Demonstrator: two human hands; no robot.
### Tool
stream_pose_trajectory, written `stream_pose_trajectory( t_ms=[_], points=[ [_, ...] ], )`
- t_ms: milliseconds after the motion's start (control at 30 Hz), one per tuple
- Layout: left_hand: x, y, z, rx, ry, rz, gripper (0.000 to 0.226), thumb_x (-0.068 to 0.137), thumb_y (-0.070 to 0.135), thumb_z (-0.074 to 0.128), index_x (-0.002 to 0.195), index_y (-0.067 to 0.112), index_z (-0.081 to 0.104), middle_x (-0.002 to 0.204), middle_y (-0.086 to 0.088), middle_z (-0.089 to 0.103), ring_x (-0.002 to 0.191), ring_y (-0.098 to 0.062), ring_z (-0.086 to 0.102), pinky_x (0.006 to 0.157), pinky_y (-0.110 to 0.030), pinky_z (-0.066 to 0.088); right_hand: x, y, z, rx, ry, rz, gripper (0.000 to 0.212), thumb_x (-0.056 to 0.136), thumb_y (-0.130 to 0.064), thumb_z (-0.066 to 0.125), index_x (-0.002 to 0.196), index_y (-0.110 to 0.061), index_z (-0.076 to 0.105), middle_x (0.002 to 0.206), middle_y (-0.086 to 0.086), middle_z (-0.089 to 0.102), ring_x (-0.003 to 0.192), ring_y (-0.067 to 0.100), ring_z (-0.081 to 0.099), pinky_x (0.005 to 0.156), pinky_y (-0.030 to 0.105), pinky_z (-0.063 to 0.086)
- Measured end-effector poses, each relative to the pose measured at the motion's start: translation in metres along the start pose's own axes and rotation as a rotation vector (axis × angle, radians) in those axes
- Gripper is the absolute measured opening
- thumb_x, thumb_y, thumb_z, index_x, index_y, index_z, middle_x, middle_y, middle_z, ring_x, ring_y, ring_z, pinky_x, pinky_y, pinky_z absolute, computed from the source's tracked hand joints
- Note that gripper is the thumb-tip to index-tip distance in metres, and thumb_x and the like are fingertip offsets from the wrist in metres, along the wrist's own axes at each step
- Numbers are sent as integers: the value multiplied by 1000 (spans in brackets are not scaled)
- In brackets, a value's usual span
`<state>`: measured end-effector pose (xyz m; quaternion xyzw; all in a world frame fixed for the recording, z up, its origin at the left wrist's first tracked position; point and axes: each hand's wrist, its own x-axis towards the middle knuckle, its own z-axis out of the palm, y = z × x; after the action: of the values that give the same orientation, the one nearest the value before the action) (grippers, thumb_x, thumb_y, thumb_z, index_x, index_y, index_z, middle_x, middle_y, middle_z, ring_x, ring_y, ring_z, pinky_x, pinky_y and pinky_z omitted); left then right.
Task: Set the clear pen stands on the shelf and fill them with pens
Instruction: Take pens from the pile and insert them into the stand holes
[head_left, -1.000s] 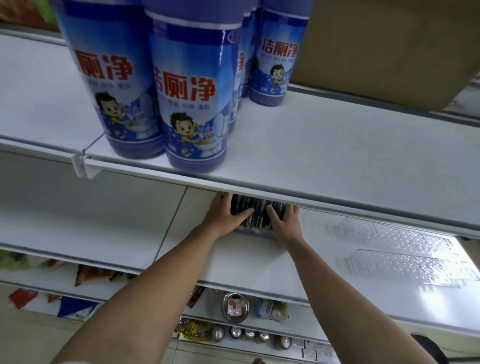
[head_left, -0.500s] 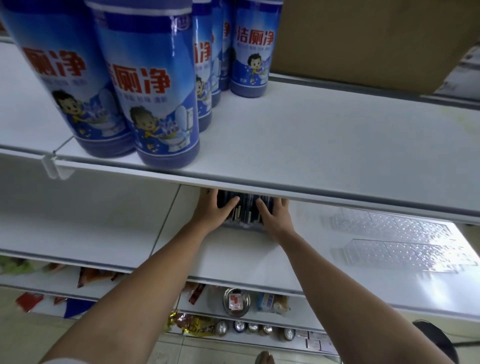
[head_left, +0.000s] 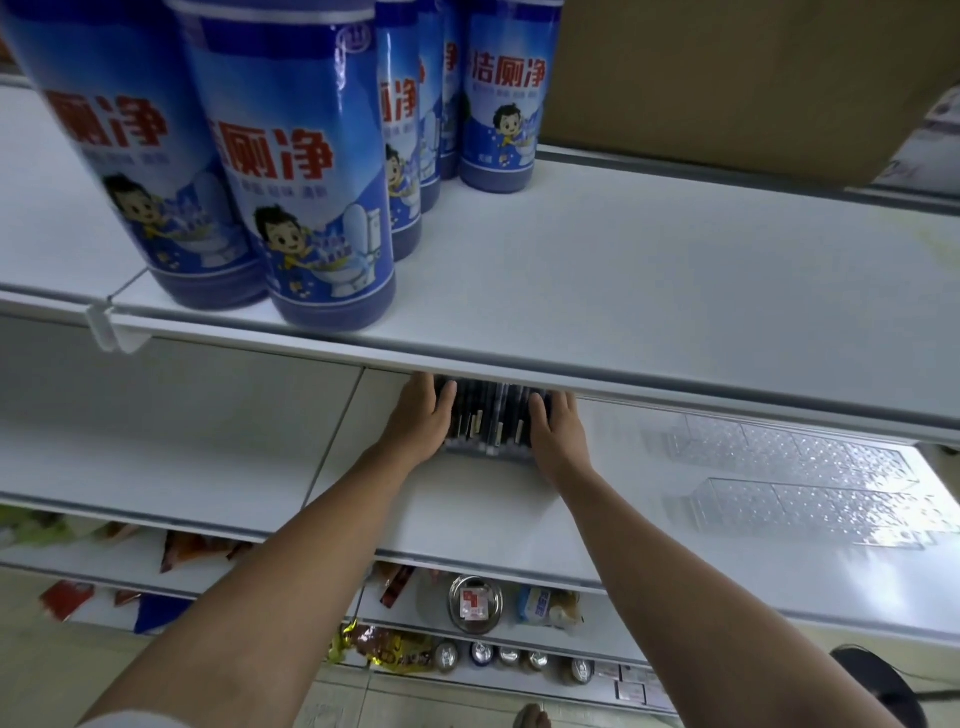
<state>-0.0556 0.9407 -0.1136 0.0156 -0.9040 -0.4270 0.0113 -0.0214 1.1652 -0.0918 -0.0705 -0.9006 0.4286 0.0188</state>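
Note:
A clear pen stand (head_left: 488, 423) packed with dark pens sits far back on the white middle shelf (head_left: 467, 514), half hidden under the upper shelf's front edge. My left hand (head_left: 418, 423) lies against its left side and my right hand (head_left: 558, 434) against its right side. The thumbs reach over the pens and the fingertips are hidden under the upper shelf. Two empty clear pen stands lie on the same shelf to the right, one (head_left: 779, 444) behind, the other (head_left: 810, 512) nearer the front.
Several tall blue cleaner bottles (head_left: 306, 171) stand on the upper shelf (head_left: 649, 291), close to its front edge above my hands. A brown cardboard box (head_left: 727, 73) sits at the back right. Lower shelves hold snack packets and cans (head_left: 475, 605).
Both hands have stayed on the filled pen stand and pushed it further back under the upper shelf. The camera has shifted slightly.

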Motion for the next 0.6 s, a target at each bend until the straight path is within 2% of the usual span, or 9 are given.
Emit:
stream_pose_trajectory(
  t_ms=[67,133,233,300,333,400,433,500,600],
  points=[
    [-7,7,-2,-24,22,-2,55,106,54,33,99,2,50,97,-32,56,93,-48,59,78,-48,48,1,0,0,15,23,2,36,110,-38,42,129,-11,57,123,7,54,117,31,56,101,37,45],
    [-7,6,1,-19,48,14,41,112,37,38,105,-1,52,103,-32,59,99,-45,60,84,-45,46,1,1,0,24,39,-3,36,110,-37,42,128,-9,57,123,10,56,115,31,57,100,37,45],
    [-7,4,0,-58,42,10,34,114,30,38,124,0,51,112,-23,60,110,-38,60,91,-37,43,-1,3,0,28,58,11,29,110,-38,45,115,-12,56,113,10,57,105,31,57,91,38,46],
    [-9,4,-2,-74,65,28,26,113,26,41,119,3,53,102,-14,57,104,-37,61,84,-32,39,-2,4,1,27,77,10,22,110,-39,46,102,-18,51,104,9,56,96,31,57,83,37,44],
    [-10,4,-2,-71,73,38,23,112,25,43,114,5,54,97,-14,55,100,-38,61,81,-32,38,-2,4,1,26,83,-4,22,110,-39,46,102,-19,52,104,8,57,96,30,57,83,36,44],
    [-10,3,-1,-68,61,56,25,111,31,45,106,8,55,98,-22,57,100,-39,61,80,-35,40,-1,2,-1,3,75,-35,29,110,-36,45,106,-11,60,105,10,60,99,29,58,85,37,46],
    [-9,2,0,-65,27,64,32,110,39,44,108,9,55,106,-23,59,106,-37,61,86,-37,44,0,1,-2,-23,59,-57,34,110,-33,44,104,-6,63,104,14,62,100,31,58,86,39,47],
    [-5,0,1,-36,-52,88,54,107,59,37,125,12,55,124,-15,60,122,-29,57,105,-44,47,1,-1,-3,-64,23,-114,40,110,-32,42,100,-1,66,105,17,64,107,35,56,92,42,47],
    [2,-6,0,-22,-117,175,72,102,75,33,151,23,44,148,-6,52,144,-22,44,119,-50,38,-4,4,-5,-87,-2,-192,55,104,-54,34,125,-13,63,128,10,62,127,30,48,111,46,40]
  ],
)
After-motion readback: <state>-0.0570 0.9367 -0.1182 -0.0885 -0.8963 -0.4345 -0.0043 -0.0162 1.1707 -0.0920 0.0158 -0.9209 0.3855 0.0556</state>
